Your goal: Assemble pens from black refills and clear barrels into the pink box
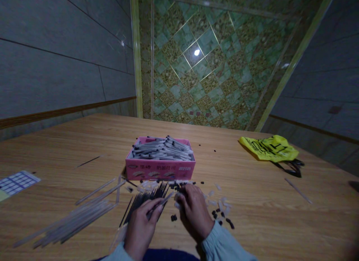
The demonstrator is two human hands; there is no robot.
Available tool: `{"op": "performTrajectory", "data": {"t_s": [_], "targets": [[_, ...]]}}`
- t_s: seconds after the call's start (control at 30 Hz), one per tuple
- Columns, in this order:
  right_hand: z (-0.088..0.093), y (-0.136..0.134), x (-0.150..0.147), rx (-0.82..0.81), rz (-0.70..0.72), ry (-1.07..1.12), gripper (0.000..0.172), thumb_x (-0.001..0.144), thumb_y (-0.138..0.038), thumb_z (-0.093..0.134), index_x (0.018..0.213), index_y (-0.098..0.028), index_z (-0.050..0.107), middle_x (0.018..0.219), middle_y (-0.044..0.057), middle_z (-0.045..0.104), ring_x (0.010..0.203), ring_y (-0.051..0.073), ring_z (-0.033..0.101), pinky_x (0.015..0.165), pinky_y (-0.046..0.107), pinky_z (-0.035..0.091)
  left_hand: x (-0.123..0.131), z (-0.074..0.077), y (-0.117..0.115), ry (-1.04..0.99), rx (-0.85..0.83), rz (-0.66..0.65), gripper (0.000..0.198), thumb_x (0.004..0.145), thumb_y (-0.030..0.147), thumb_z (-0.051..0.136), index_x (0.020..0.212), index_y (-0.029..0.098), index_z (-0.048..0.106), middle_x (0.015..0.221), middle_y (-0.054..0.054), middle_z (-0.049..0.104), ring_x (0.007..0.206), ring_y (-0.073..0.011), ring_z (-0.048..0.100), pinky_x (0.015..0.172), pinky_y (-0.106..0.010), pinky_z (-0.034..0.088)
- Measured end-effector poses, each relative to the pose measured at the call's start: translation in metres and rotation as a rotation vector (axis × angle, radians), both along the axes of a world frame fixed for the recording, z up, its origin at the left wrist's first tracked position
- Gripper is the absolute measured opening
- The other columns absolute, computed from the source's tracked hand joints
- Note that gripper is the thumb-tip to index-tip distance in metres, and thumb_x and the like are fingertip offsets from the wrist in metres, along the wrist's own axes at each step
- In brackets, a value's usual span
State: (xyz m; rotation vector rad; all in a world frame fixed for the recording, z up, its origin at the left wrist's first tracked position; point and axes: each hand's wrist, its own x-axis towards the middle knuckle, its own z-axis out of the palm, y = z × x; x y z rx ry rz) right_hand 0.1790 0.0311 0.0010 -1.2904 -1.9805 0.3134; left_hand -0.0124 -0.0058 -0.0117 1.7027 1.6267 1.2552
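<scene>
My left hand [143, 225] pinches a slim pen [168, 197] between thumb and fingers, its tip slanting up to the right. Close to that tip, my right hand [193, 206] has its fingers pressed together, with a small whitish piece partly showing at the fingertips. Dark pen refills [146, 199] lie in a row under and beyond my left hand. Around my right hand are small black plugs [174, 218] and clear plastic caps [223, 205]. Long clear pen barrels [75, 221] lie in a bundle to the left.
Behind my hands stands a pink box [159, 170] heaped with assembled pens [164, 148]. A yellow bag [269, 148] with black handles lies at the right, a single barrel [297, 190] nearer. A checked sheet [18, 184] is at the left edge. Tiled walls border the wooden table [252, 231].
</scene>
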Motion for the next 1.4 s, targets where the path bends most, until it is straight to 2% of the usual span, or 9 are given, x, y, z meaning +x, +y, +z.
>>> {"op": "performTrajectory", "data": {"t_s": [0.23, 0.37, 0.63, 0.87, 1.0, 1.1, 1.23, 1.33, 1.4], "targets": [[0.001, 0.006, -0.001, -0.251, 0.151, 0.732, 0.013, 0.080, -0.024, 0.059, 0.090, -0.018, 0.066, 0.087, 0.007, 0.065, 0.083, 0.021, 0.061, 0.075, 0.034, 0.047, -0.002, 0.002, -0.001, -0.011, -0.047, 0.005, 0.024, 0.076, 0.039, 0.060, 0.089, 0.025, 0.075, 0.095, -0.004, 0.075, 0.092, -0.0223, 0.067, 0.084, -0.033, 0.052], [-0.005, 0.012, 0.003, -0.323, 0.205, 0.928, 0.014, 0.077, -0.025, 0.065, 0.087, -0.017, 0.070, 0.089, 0.007, 0.065, 0.081, 0.021, 0.062, 0.073, 0.034, 0.048, -0.001, 0.004, -0.001, -0.110, -0.117, -0.044, 0.025, 0.076, 0.039, 0.060, 0.087, 0.023, 0.075, 0.093, -0.004, 0.075, 0.089, -0.0219, 0.068, 0.082, -0.031, 0.053], [0.005, 0.005, 0.004, -0.208, 0.260, 0.635, 0.014, 0.080, -0.020, 0.060, 0.086, -0.019, 0.072, 0.086, 0.007, 0.065, 0.088, 0.021, 0.059, 0.080, 0.035, 0.047, 0.002, 0.010, -0.002, -0.124, -0.125, -0.055, 0.026, 0.074, 0.039, 0.061, 0.085, 0.021, 0.076, 0.089, -0.007, 0.076, 0.084, -0.0240, 0.069, 0.080, -0.035, 0.055], [0.007, 0.004, 0.003, -0.173, 0.196, 0.624, 0.016, 0.083, -0.019, 0.055, 0.086, -0.018, 0.070, 0.086, 0.007, 0.063, 0.086, 0.021, 0.060, 0.077, 0.033, 0.048, 0.000, 0.013, -0.004, -0.138, -0.109, -0.062, 0.023, 0.074, 0.039, 0.061, 0.083, 0.023, 0.076, 0.087, -0.005, 0.076, 0.083, -0.0231, 0.069, 0.080, -0.033, 0.055], [0.009, 0.002, 0.003, -0.146, 0.241, 0.534, 0.017, 0.083, -0.018, 0.055, 0.088, -0.019, 0.071, 0.087, 0.007, 0.064, 0.087, 0.020, 0.060, 0.079, 0.032, 0.048, 0.001, 0.014, -0.005, -0.163, -0.132, -0.077, 0.024, 0.074, 0.039, 0.062, 0.084, 0.023, 0.076, 0.087, -0.005, 0.076, 0.082, -0.0226, 0.069, 0.078, -0.033, 0.054], [0.010, -0.001, 0.002, -0.126, 0.283, 0.443, 0.017, 0.084, -0.018, 0.055, 0.089, -0.021, 0.071, 0.087, 0.006, 0.065, 0.087, 0.019, 0.060, 0.080, 0.032, 0.047, 0.002, 0.015, -0.005, -0.222, -0.185, -0.091, 0.026, 0.073, 0.039, 0.062, 0.084, 0.019, 0.075, 0.083, -0.007, 0.075, 0.076, -0.0221, 0.068, 0.074, -0.032, 0.054], [0.011, -0.002, 0.002, -0.165, 0.233, 0.480, 0.018, 0.081, -0.018, 0.059, 0.096, -0.021, 0.068, 0.089, 0.006, 0.068, 0.084, 0.019, 0.062, 0.076, 0.030, 0.049, 0.001, 0.020, -0.004, -0.287, -0.262, -0.106, 0.035, 0.070, 0.044, 0.062, 0.081, 0.014, 0.075, 0.067, -0.007, 0.072, 0.062, -0.0204, 0.065, 0.060, -0.029, 0.052], [0.013, -0.001, 0.005, -0.116, 0.291, 0.407, 0.012, 0.083, -0.023, 0.058, 0.087, -0.021, 0.069, 0.082, 0.005, 0.067, 0.079, 0.019, 0.061, 0.072, 0.029, 0.048, -0.001, 0.023, -0.003, -0.258, -0.302, -0.138, 0.040, 0.069, 0.050, 0.061, 0.071, 0.012, 0.073, 0.055, -0.004, 0.065, 0.053, -0.0176, 0.059, 0.050, -0.027, 0.046], [0.015, -0.001, 0.007, -0.075, 0.342, 0.315, 0.016, 0.086, -0.026, 0.055, 0.083, -0.021, 0.070, 0.078, 0.005, 0.066, 0.075, 0.018, 0.060, 0.070, 0.029, 0.047, -0.001, 0.023, -0.004, -0.249, -0.306, -0.155, 0.039, 0.070, 0.049, 0.060, 0.068, 0.012, 0.073, 0.052, -0.003, 0.063, 0.051, -0.0161, 0.055, 0.049, -0.026, 0.043]]}}
